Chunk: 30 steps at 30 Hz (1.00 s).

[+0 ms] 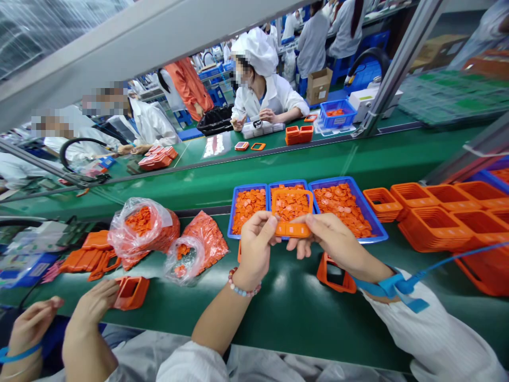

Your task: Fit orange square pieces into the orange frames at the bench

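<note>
Between my two hands I hold up an orange plastic frame [293, 229], tilted so its rectangular opening faces me. My left hand [256, 233], with a beaded bracelet at the wrist, pinches the frame's left side. My right hand [324, 236], with a blue wrist strap [392, 289], grips its lower right corner with thumb and fingers. Behind the frame stand blue trays [360, 204] of small orange pieces [248, 206]. Another orange frame [336, 273] lies on the green table below my right hand.
Stacks of orange frames [433, 228] stand at the right. Clear bags of orange pieces [204, 239] lie left of the trays. A co-worker's hands [93, 302] are at the lower left, by an orange frame [133, 293]. Across the green belt [278, 164] sits a person in white [270, 93].
</note>
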Available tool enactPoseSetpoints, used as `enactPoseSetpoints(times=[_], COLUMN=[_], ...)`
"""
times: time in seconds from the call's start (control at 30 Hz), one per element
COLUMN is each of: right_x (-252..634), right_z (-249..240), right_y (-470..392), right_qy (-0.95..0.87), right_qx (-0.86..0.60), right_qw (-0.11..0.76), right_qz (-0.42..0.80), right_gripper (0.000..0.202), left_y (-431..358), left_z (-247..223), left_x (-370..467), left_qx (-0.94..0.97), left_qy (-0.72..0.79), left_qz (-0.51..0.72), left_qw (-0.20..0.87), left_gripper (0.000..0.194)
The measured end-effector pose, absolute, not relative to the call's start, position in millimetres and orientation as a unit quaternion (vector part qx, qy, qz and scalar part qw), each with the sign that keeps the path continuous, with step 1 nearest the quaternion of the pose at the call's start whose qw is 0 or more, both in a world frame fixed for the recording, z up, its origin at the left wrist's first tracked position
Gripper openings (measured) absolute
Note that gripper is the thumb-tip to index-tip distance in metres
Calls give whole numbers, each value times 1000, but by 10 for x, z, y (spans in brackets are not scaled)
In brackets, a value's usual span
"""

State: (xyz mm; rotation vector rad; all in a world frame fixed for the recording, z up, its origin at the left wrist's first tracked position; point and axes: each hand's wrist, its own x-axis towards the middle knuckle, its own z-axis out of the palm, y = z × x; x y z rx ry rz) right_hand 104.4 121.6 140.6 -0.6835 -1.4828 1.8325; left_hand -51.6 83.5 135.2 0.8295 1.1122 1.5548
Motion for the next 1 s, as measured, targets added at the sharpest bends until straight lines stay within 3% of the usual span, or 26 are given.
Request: enactPoseSetpoints(times=[0.17, 0.37, 0.53, 0.9, 1.0], right_x=[1029, 1040, 1014, 980, 980], right_z=[1384, 1313, 1272, 1263, 1257], right_y=[1199, 1237, 1201, 1105, 1106], right_qy=[-636, -648, -672, -712, -709], right_qx=[-294, -332, -371, -409, -418], right_qw=[337, 347, 341, 365, 391], right_qz=[630, 592, 543, 440, 412], right_gripper=[50, 51, 46, 47, 39], left_y=[849, 811, 831, 851, 868], left_z=[1338, 1284, 1227, 1251, 1259], left_x=[-525, -532, -559, -584, -617], left_qx=[393, 612, 664, 661, 667], left_qy=[484, 559, 578, 551, 551], left_qz=[631, 502, 444, 469, 445], left_qw=[462, 247, 168, 197, 232], left_gripper=[44, 48, 40, 43, 44])
